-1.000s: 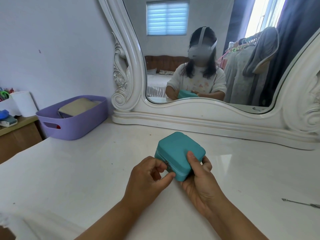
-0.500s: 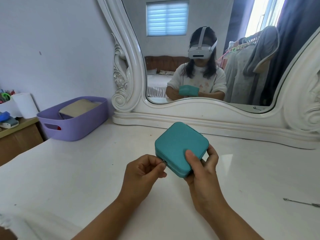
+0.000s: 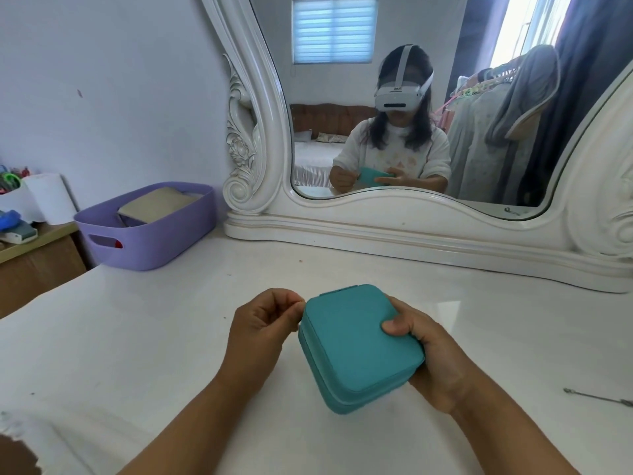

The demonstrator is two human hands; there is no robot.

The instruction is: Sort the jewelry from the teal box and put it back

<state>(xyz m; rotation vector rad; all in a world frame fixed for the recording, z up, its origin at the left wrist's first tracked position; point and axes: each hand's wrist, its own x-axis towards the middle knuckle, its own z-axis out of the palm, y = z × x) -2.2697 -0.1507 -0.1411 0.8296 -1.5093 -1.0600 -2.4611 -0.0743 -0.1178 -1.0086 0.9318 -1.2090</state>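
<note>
The teal box (image 3: pixel 356 347) is a small square zip case with rounded corners, held tilted above the white table (image 3: pixel 164 337), its lid closed. My right hand (image 3: pixel 435 358) grips it from the right side, thumb on the lid. My left hand (image 3: pixel 263 327) is at the box's left edge with thumb and forefinger pinched together at the zip line; the zip pull itself is hidden by the fingers. No jewelry is in sight.
A large white ornate mirror (image 3: pixel 260 145) stands along the back of the table. A purple basket (image 3: pixel 147 231) holding a flat tan item sits at the back left. A thin metal pin (image 3: pixel 599 398) lies on the table at the right edge.
The box has turned and tilted so its lid faces me more. My left hand's pinch has travelled from the front corner along the left side toward the back.
</note>
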